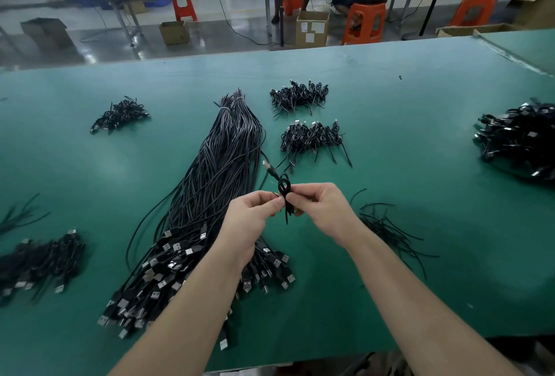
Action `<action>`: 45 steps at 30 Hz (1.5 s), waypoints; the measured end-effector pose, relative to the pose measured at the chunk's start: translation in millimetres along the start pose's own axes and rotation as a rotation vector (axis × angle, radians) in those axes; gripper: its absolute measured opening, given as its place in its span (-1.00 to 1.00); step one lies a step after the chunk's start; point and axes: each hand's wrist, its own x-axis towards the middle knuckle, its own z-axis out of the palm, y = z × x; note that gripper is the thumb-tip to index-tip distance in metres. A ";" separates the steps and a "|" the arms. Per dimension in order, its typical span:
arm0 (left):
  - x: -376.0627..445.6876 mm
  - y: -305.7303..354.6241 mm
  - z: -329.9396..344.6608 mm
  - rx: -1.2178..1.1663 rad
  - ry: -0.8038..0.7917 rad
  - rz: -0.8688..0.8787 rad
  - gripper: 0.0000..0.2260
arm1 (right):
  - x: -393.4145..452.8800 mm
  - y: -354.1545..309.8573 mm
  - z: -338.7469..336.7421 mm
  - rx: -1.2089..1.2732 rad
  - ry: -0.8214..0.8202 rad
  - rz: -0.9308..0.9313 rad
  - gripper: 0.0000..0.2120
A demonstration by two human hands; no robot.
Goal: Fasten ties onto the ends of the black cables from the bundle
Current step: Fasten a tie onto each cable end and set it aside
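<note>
Both hands (288, 210) pinching looped cable end (284, 186)

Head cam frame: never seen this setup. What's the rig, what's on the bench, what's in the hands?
There is no machine here. A person wears one wide-angle camera on the head, looking forward and down at their own bare hands, so this single picture is their view.

The surface is a green table. In the middle lies the long bundle of black cables, plug ends nearest the person. Small piles of tied cables sit beyond it, with more heaps at the far left and right, and loose ties lie by the right forearm.

The left hand and right hand both pinch one looped cable end between their fingers, above the table. Whether a tie is already on it is too small to tell.
</note>
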 end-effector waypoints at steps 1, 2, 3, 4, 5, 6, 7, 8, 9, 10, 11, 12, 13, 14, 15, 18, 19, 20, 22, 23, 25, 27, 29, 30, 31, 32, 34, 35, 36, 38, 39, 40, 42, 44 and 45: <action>0.5 -0.6 0.6 0.028 0.014 0.035 -0.91 | 0.0 -0.1 -0.9 -0.017 -0.007 0.014 -0.81; 0.6 -1.2 1.8 0.079 0.040 0.086 -0.90 | 0.4 -0.6 -1.3 -0.040 -0.016 0.027 -0.83; 0.9 -2.2 2.7 0.168 0.076 0.163 -0.89 | 1.1 -1.6 -1.3 -0.056 -0.028 0.039 -0.84; 0.9 -3.0 3.5 0.296 0.116 0.269 -0.88 | 2.0 -3.1 -0.9 -0.047 -0.038 0.061 -0.85; 0.0 -3.9 4.1 0.441 0.152 0.398 -0.87 | 2.9 -5.2 -0.3 0.006 -0.039 0.102 -0.85; -1.1 -4.9 4.2 0.566 0.180 0.547 -0.88 | 4.2 -7.1 -0.1 0.084 -0.035 0.161 -0.83; -1.5 -6.2 3.6 0.667 0.193 0.697 -0.89 | 5.7 -8.5 -0.9 0.152 -0.032 0.219 -0.80; -1.4 -7.6 2.3 0.757 0.196 0.828 -0.91 | 6.9 -9.8 -1.8 0.188 -0.035 0.264 -0.80; -1.2 -9.2 0.7 0.844 0.197 0.940 -0.92 | 7.4 -11.8 -2.5 0.200 -0.053 0.294 -0.83; -1.4 -10.7 -0.4 0.917 0.193 1.033 -0.93 | 7.2 -13.3 -3.1 0.211 -0.084 0.316 -0.88; -1.3 -12.0 -2.0 0.961 0.187 1.102 -0.95 | 6.7 -14.2 -3.4 0.239 -0.114 0.337 -0.91; -0.9 -12.5 -3.3 0.973 0.182 1.134 -0.96 | 6.3 -14.9 -3.8 0.280 -0.136 0.357 -0.89; -1.5 -12.3 -4.2 0.954 0.178 1.113 -0.95 | 6.1 -15.4 -5.0 0.327 -0.152 0.369 -0.84; -2.0 -10.7 -4.4 0.901 0.178 1.030 -0.94 | 5.7 -15.5 -7.0 0.371 -0.165 0.365 -0.81; -2.5 -7.9 -4.9 0.813 0.176 0.889 -0.93 | 4.9 -15.6 -8.8 0.402 -0.179 0.345 -0.81; 2.1 2.4 -8.2 0.440 0.081 0.316 -0.90 | 2.6 -14.8 -14.8 0.196 -0.181 0.202 -0.82; 3.5 4.5 -9.1 0.295 0.038 0.162 -0.89 | 2.1 -14.8 -16.0 0.066 -0.172 0.161 -0.83; 4.2 5.6 -9.6 0.174 0.000 0.046 -0.89 | 2.3 -14.5 -16.2 -0.024 -0.163 0.137 -0.86; 3.6 5.7 -8.6 0.056 -0.055 -0.055 -0.88 | 3.0 -14.6 -14.8 -0.058 -0.142 0.109 -0.92; 2.7 4.6 -7.0 0.063 -0.057 -0.051 -0.87 | 3.2 -14.6 -14.1 -0.055 -0.130 0.099 -0.94; 0.8 1.9 -2.7 0.103 -0.006 -0.010 -0.88 | 3.9 -15.9 -11.6 -0.047 -0.109 0.107 -0.94; -1.3 -0.9 2.4 0.101 0.046 0.052 -0.89 | 5.6 -16.9 -9.8 0.003 -0.092 0.165 -0.90; -4.5 -2.3 6.1 0.172 0.082 0.194 -0.92 | 7.6 -18.9 -7.6 0.084 -0.089 0.229 -0.93; -6.9 -2.6 7.6 0.265 0.097 0.310 -0.93 | 7.9 -20.0 -7.3 0.137 -0.099 0.255 -0.95; -9.0 -2.7 8.0 0.388 0.116 0.463 -0.93 | 8.0 -20.7 -7.6 0.206 -0.118 0.281 -0.92; -10.5 -1.9 7.8 0.529 0.145 0.640 -0.92 | 7.7 -21.7 -8.1 0.295 -0.143 0.313 -0.87; -10.3 -1.0 5.4 0.770 0.191 0.953 -0.93 | 5.8 -22.4 -9.4 0.449 -0.198 0.371 -0.84; -8.6 -0.6 3.3 0.828 0.190 1.040 -0.94 | 4.8 -22.1 -9.9 0.487 -0.218 0.385 -0.84; -7.8 -0.5 1.6 0.842 0.180 1.051 -0.94 | 4.0 -21.2 -9.8 0.513 -0.227 0.388 -0.85; -6.0 1.4 -2.0 0.743 0.159 0.883 -0.91 | 3.7 -19.8 -9.8 0.547 -0.198 0.367 -0.83; -4.7 2.2 -4.9 0.646 0.150 0.729 -0.91 | 3.3 -18.2 -10.2 0.531 -0.180 0.344 -0.82; -2.7 4.0 -7.2 0.531 0.136 0.552 -0.92 | 2.8 -17.1 -10.8 0.457 -0.171 0.303 -0.82; 3.0 7.3 -12.2 0.239 0.103 0.212 -0.92 | 1.3 -14.0 -11.0 0.162 -0.156 0.186 -0.83; 7.0 9.2 -17.5 0.054 0.020 -0.034 -0.91 | 2.3 -12.1 -8.2 -0.060 -0.107 0.083 -0.82; 7.1 9.6 -18.6 0.022 -0.033 -0.109 -0.92 | 2.9 -11.8 -6.2 -0.104 -0.090 0.051 -0.80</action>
